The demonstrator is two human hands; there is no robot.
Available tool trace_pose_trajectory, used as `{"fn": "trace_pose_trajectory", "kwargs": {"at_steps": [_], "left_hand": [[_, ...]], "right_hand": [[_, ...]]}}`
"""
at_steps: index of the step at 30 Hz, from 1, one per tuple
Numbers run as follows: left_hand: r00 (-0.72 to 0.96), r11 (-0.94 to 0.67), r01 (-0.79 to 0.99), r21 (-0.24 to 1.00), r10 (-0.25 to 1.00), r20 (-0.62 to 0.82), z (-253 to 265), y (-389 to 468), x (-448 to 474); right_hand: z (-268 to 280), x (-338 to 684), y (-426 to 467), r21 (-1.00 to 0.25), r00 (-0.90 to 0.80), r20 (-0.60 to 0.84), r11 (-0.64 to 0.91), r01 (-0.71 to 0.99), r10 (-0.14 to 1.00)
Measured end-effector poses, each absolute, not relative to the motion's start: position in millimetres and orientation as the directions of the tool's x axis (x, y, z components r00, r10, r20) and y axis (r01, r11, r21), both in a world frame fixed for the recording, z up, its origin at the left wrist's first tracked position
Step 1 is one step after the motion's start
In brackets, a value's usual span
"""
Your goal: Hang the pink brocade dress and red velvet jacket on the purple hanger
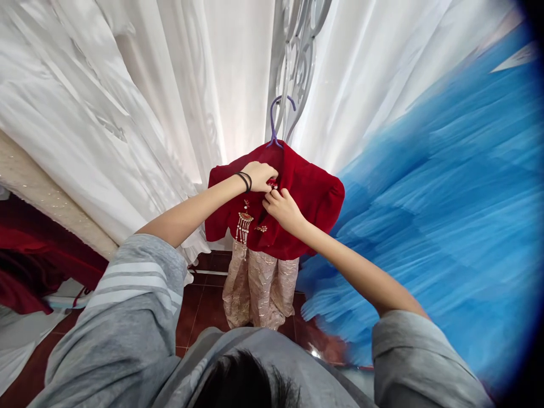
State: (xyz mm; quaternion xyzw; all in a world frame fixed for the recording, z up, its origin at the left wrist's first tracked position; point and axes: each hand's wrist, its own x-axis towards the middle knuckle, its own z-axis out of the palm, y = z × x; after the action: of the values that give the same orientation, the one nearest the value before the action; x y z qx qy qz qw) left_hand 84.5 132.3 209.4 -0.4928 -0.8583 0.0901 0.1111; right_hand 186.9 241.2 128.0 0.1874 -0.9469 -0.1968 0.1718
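Observation:
A dark red velvet jacket (317,187) hangs from a purple hanger (273,122) in front of me. My left hand (260,174), with black bands at its wrist, is closed at the upper front edge, around a small red and gold fastener (272,183). Just below it, my right hand (284,208) pinches the other front edge. The fingers cover part of the fastener, so I cannot tell whether it is done up. A beaded tassel ornament (244,222) dangles on the jacket's left front, and a second ornate clasp (261,229) sits lower down.
The hanger hooks onto a white scrolled metal frame (302,71). Beneath the jacket hangs a pale pink patterned garment (261,283). Blue tulle (425,209) fills the right side; white fabric (170,73) drapes behind and left. Red-brown tiles (203,311) cover the floor.

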Motion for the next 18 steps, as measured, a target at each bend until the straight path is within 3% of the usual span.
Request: {"fn": "trace_pose_trajectory", "kwargs": {"at_steps": [2, 4, 10, 14, 18], "left_hand": [[-0.507, 0.495, 0.818, -0.293, 0.861, 0.038, 209, 135, 84], [-0.5, 0.478, 0.824, -0.305, 0.866, 0.005, 209, 136, 83], [-0.471, 0.48, 0.872, -0.096, 0.876, 0.099, 209, 141, 84], [-0.482, 0.471, 0.876, 0.105, 0.837, 0.259, 212, 151, 76], [-0.48, 0.454, 0.875, 0.166, 0.854, 0.198, 212, 154, 59]], "right_hand": [[130, 190, 253, 0.48, -0.867, 0.18, 0.811, -0.336, -0.466], [131, 198, 263, 0.492, -0.835, 0.197, 0.789, -0.368, -0.513], [136, 218, 266, 0.536, -0.584, 0.449, 0.726, -0.43, -0.677], [138, 190, 244, 0.444, -0.473, 0.66, 0.811, -0.381, -0.584], [119, 145, 235, 0.318, -0.667, 0.58, 0.883, -0.345, -0.468]]}}
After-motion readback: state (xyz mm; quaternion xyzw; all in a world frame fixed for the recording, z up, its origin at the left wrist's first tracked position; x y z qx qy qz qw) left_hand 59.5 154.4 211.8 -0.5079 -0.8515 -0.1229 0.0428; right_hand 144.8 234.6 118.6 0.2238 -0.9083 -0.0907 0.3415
